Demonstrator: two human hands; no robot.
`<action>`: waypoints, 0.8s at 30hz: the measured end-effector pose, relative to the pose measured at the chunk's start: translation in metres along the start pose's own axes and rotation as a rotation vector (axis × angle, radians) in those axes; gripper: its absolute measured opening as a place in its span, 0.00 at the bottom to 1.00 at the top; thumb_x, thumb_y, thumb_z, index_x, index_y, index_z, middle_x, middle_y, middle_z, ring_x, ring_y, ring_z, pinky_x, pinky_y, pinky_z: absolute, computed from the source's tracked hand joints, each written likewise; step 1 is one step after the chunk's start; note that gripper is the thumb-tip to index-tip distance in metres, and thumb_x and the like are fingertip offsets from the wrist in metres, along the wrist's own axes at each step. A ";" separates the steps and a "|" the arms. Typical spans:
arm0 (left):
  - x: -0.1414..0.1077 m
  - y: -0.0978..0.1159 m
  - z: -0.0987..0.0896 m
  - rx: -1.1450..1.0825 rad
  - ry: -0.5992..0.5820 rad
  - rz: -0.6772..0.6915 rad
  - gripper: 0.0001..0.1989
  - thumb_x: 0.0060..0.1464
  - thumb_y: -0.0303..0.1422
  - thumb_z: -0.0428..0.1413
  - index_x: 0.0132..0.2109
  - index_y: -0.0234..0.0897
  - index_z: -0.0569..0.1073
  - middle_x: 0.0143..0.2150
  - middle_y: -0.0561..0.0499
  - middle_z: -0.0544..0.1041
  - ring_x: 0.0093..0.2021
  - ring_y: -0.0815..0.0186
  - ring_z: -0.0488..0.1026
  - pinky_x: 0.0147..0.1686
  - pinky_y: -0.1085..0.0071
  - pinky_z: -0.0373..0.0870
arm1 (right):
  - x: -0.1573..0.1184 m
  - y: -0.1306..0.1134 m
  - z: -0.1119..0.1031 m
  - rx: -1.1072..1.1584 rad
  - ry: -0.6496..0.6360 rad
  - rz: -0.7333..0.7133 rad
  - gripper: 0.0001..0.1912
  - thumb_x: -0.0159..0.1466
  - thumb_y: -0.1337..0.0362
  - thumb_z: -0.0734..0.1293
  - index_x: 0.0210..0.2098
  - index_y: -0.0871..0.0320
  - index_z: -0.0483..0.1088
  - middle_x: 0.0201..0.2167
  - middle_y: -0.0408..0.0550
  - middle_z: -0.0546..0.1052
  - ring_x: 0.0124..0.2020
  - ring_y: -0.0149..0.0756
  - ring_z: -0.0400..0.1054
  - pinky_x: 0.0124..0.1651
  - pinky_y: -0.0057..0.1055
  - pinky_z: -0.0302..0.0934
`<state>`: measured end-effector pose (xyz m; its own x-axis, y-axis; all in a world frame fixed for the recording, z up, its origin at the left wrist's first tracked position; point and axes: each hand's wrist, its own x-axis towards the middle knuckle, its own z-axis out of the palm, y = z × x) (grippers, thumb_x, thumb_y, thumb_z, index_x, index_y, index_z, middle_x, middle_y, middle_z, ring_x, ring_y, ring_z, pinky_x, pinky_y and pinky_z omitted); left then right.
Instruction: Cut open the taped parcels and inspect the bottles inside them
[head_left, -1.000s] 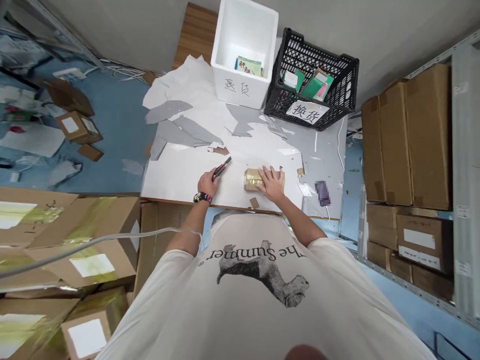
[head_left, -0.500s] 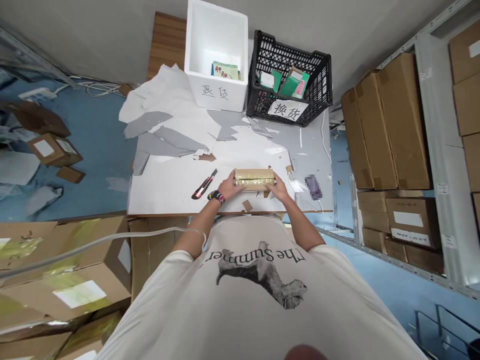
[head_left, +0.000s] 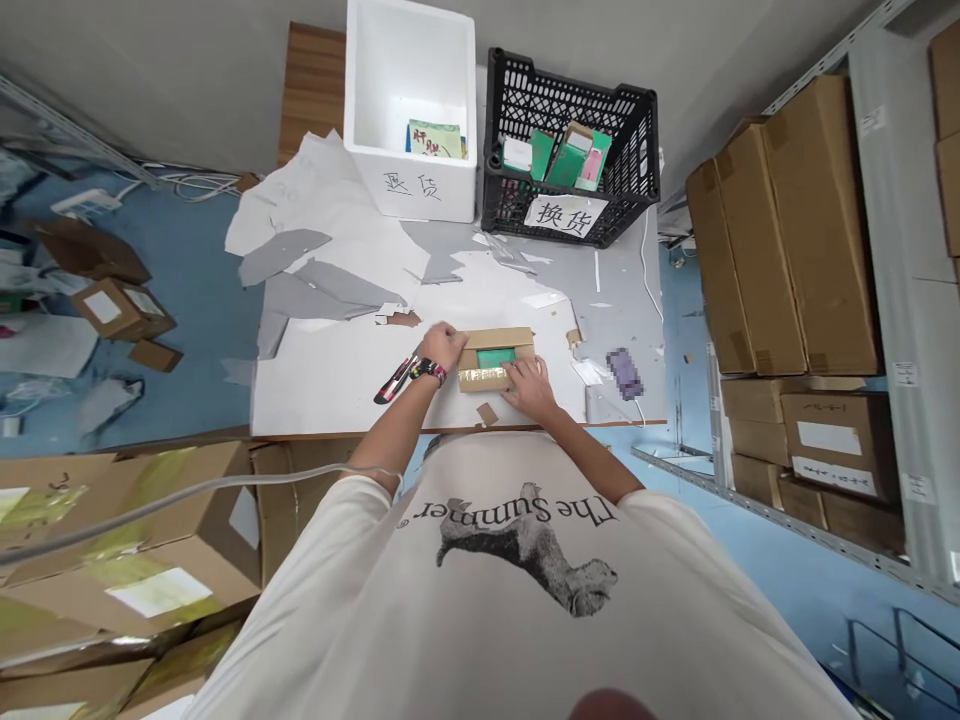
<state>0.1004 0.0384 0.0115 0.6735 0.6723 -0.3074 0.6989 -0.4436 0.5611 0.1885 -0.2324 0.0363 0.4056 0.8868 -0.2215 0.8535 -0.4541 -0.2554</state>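
Note:
A small cardboard box (head_left: 484, 381) lies on the white table top near the front edge, its long flaps parted. Between the flaps a green item (head_left: 495, 357) shows inside. My left hand (head_left: 444, 345) is at the box's left end, fingers curled on its upper left corner. My right hand (head_left: 531, 387) rests on the box's right front part, fingers bent over the front flap beside the green item. Shiny tape covers that front flap. Just left of my left wrist lies a red and black utility knife (head_left: 395, 380).
Behind stand a white foam box (head_left: 410, 187) and a black crate (head_left: 495, 205) holding green packs. A blurred purple object (head_left: 625, 374) lies at the right. Torn grey and white sheeting covers the table (head_left: 330, 400). Cartons (head_left: 187, 540) stand at the left front.
The box has been opened, and the green content now shows. My right hand has moved from the right end onto the front flap; my left hand has shifted slightly up and left.

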 end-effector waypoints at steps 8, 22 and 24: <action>-0.028 -0.001 -0.010 0.131 -0.431 0.808 0.13 0.69 0.36 0.58 0.52 0.50 0.87 0.56 0.40 0.85 0.66 0.43 0.74 0.74 0.39 0.64 | -0.014 -0.003 0.001 0.010 -0.109 -0.125 0.23 0.85 0.64 0.56 0.63 0.54 0.83 0.63 0.59 0.84 0.65 0.55 0.71 0.71 0.53 0.60; -0.048 -0.031 -0.039 0.197 -0.403 0.700 0.21 0.66 0.43 0.62 0.63 0.46 0.82 0.76 0.39 0.77 0.82 0.40 0.65 0.83 0.32 0.51 | 0.010 0.021 -0.030 -0.053 -0.078 -0.076 0.28 0.79 0.62 0.59 0.69 0.62 0.81 0.65 0.69 0.80 0.75 0.70 0.60 0.82 0.73 0.45; -0.060 -0.035 -0.033 0.175 -0.363 0.645 0.34 0.68 0.46 0.62 0.76 0.43 0.74 0.82 0.37 0.70 0.85 0.37 0.58 0.83 0.33 0.52 | 0.008 0.033 -0.027 -0.029 -0.066 0.017 0.31 0.77 0.63 0.58 0.72 0.66 0.78 0.63 0.74 0.81 0.72 0.75 0.61 0.77 0.76 0.48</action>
<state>0.0275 0.0330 0.0355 0.9775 0.0240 -0.2097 0.1470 -0.7906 0.5944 0.2283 -0.2381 0.0519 0.3983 0.8712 -0.2872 0.8562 -0.4654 -0.2244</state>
